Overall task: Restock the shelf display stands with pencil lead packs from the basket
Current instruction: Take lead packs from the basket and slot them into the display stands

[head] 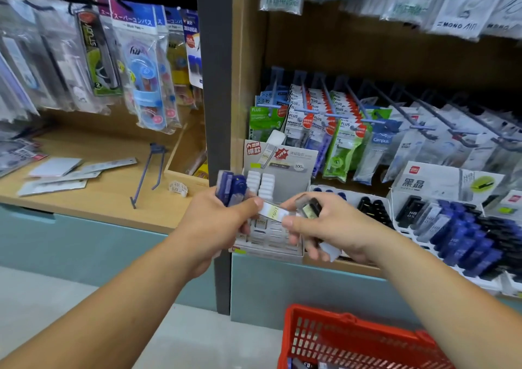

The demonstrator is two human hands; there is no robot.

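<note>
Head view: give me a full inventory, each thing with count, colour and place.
white pack: one, white, pinched between both hands.
blue packs: a few, blue, in the left hand.
dark pack: at least one, black, in the right hand.
left stand: one, grey-white, behind the hands, holds white packs.
right stand: one, white, right of it, holds black and blue packs.
basket: one, red, bottom right.
hanging packets: many, mixed colours, on hooks above.
loose hook: one, blue-grey, lying on left shelf.
flat packets: several, grey, on left shelf.
left hand: grips blue packs, thumb on white pack.
right hand: holds dark pack, pinches white pack.
</note>
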